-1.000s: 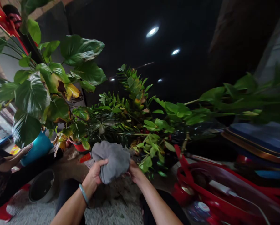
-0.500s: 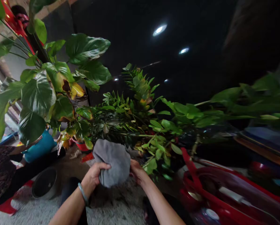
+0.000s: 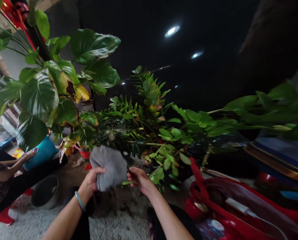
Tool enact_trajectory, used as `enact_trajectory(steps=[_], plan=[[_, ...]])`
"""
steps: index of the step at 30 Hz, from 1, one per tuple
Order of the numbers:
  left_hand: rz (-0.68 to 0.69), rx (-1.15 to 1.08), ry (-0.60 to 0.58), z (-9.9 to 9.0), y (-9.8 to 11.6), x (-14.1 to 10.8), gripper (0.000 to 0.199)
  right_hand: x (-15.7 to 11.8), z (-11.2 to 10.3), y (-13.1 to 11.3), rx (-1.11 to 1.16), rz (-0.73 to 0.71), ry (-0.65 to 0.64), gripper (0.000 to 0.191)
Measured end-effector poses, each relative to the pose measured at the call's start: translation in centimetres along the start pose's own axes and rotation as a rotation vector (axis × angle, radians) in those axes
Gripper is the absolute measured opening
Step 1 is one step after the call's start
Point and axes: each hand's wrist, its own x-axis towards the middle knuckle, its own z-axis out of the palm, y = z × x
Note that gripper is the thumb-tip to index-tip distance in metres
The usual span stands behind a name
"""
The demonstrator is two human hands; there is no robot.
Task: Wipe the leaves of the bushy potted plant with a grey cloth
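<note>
Left grip pinched on soft, bunched grey cloth; right grip curled beside it, closure unclear.

It looks like a household plant corner, with leafy plants along the far edge of a rough grey floor and a glossy dark wall behind.

You held 1 plain gray cloth, loosely bunched and slightly blurred, its lower left side in your left fingers.

White glare dots the dim black wall; the grey cloth blurs.
</note>
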Motion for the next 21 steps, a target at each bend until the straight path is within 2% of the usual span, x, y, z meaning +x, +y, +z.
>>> enact_trajectory(steps=[1, 3, 5, 8, 10, 11, 13, 16, 17, 19, 21], plan=[[-0.08, 0.059, 0.032, -1.3, -1.2, -0.4, 0.045, 0.0, -0.1, 0.0, -0.003, 0.013, 0.001, 0.01], [-0.116, 0.077, 0.0, -3.1, -2.3, -1.4, 0.045, 0.1, -0.3, -0.1, -0.021, 0.029, -0.011, 0.01], [-0.025, 0.017, -0.095, -3.4, -1.1, -2.4, 0.044, 0.1, -0.3, -0.1, -0.024, 0.002, -0.044, 0.013], [0.258, -0.133, -0.213, -0.6, 3.2, -2.8, 0.04, 0.2, 0.0, 0.1, -0.023, -0.05, -0.056, 0.016], [0.447, -0.223, -0.2, 1.6, 5.4, -2.2, 0.038, 0.1, 0.2, 0.3, -0.033, -0.055, -0.037, 0.016], [0.48, -0.24, -0.159, 2.3, 5.7, -1.7, 0.035, 0.1, 0.2, 0.4, -0.036, -0.053, -0.024, 0.016], [0.405, -0.212, -0.04, 2.3, 4.7, -0.8, 0.027, 0.1, 0.1, 0.4, -0.034, -0.046, 0.004, 0.015], [0.086, -0.101, 0.081, -0.9, 0.5, -0.3, 0.022, 0.0, -0.3, 0.1, -0.036, -0.023, 0.025, 0.015], [-0.016, -0.074, 0.068, -2.2, -0.9, -0.5, 0.025, 0.0, -0.5, 0.0, -0.042, -0.015, 0.023, 0.015], [-0.095, -0.054, -0.004, -4.0, -2.5, -1.3, 0.027, 0.0, -0.7, -0.2, -0.055, -0.004, 0.006, 0.016], [-0.046, -0.068, -0.094, -3.7, -2.1, -2.0, 0.028, 0.0, -0.8, -0.2, -0.054, -0.033, -0.023, 0.016]])
